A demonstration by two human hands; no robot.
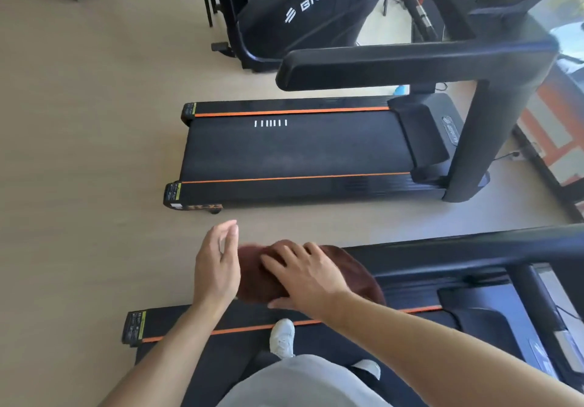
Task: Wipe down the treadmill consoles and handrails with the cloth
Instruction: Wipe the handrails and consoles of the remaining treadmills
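A brown cloth (256,275) is draped over the left end of the near treadmill's black handrail (458,250). My right hand (303,277) lies flat on the cloth, fingers spread, pressing it onto the rail. My left hand (218,264) hovers just left of the cloth's end, fingers loosely curved and apart, holding nothing. The console of this treadmill (550,318) shows partly at the right edge.
A second treadmill (297,150) with orange stripes stands ahead, its handrail (410,62) reaching left. A black BRTW machine (303,11) stands behind it. My white shoe (282,337) rests on the near treadmill's belt. Light wooden floor (82,141) lies to the left.
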